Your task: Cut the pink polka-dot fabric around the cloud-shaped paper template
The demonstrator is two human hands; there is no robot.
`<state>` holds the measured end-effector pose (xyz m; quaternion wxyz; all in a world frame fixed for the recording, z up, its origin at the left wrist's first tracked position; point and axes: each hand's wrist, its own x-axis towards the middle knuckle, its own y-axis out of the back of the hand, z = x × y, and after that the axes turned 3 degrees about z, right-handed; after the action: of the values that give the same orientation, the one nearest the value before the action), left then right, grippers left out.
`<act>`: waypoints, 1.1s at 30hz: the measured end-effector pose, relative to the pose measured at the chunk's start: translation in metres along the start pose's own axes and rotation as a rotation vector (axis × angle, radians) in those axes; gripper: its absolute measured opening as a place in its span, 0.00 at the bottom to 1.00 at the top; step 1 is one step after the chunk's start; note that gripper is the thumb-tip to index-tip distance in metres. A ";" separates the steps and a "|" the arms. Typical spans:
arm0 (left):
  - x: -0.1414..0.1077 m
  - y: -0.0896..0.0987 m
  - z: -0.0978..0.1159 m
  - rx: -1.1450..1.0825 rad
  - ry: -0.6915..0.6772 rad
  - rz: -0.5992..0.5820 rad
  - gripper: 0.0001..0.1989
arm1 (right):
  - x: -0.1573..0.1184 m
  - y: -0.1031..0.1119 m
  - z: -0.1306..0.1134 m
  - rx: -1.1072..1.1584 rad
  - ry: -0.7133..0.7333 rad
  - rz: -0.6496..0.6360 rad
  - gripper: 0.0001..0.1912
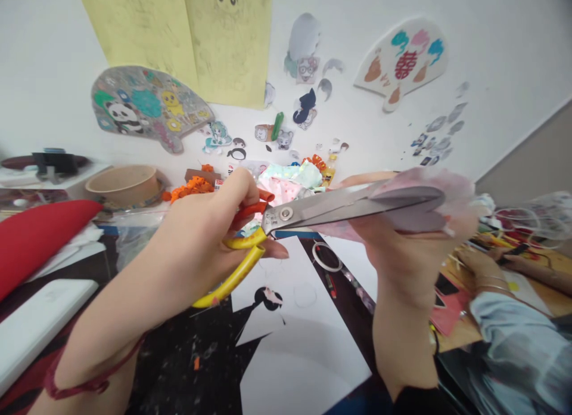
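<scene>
My left hand [196,236], a dark red cord round its wrist, grips a large pair of scissors [313,211] by the yellow-and-red handles. The blades point right, nearly level and close together, and reach in front of my right hand [402,266]. My right hand is raised and closed on a thin, crumpled pink sheet [462,191], paper or fabric, that lies around the blade tips. A greyish-pink piece beside the blades belongs to it or lies against it; I cannot tell which. The right fingertips are mostly hidden. Below lies white paper [304,355] with a ragged cut-out.
A dark table [179,355] bears a tape roll [328,257], a white box [44,325] and orange crinkled pieces [196,188]. Behind stands a round tan container [123,185]. Fans and stickers cover the wall. At right, a co-worker's hand [480,269] rests over a wooden table.
</scene>
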<state>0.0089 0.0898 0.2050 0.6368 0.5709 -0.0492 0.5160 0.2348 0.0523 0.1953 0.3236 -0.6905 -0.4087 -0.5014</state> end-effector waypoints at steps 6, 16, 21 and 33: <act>-0.001 0.001 -0.006 -0.002 0.019 -0.011 0.21 | 0.002 0.000 -0.003 0.039 -0.011 -0.047 0.14; -0.005 -0.005 -0.019 0.081 0.026 0.005 0.26 | 0.000 0.004 0.004 -0.027 -0.003 -0.056 0.16; -0.004 -0.008 -0.022 0.061 0.049 -0.048 0.26 | -0.002 0.005 0.006 -0.032 -0.021 -0.058 0.15; -0.001 -0.015 -0.015 -0.089 0.149 -0.068 0.28 | 0.001 0.004 -0.010 -0.095 -0.112 -0.046 0.14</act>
<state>0.0114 0.1037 0.1889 0.6805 0.5035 -0.0054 0.5324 0.2340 0.0419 0.1987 0.2556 -0.7226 -0.4176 -0.4880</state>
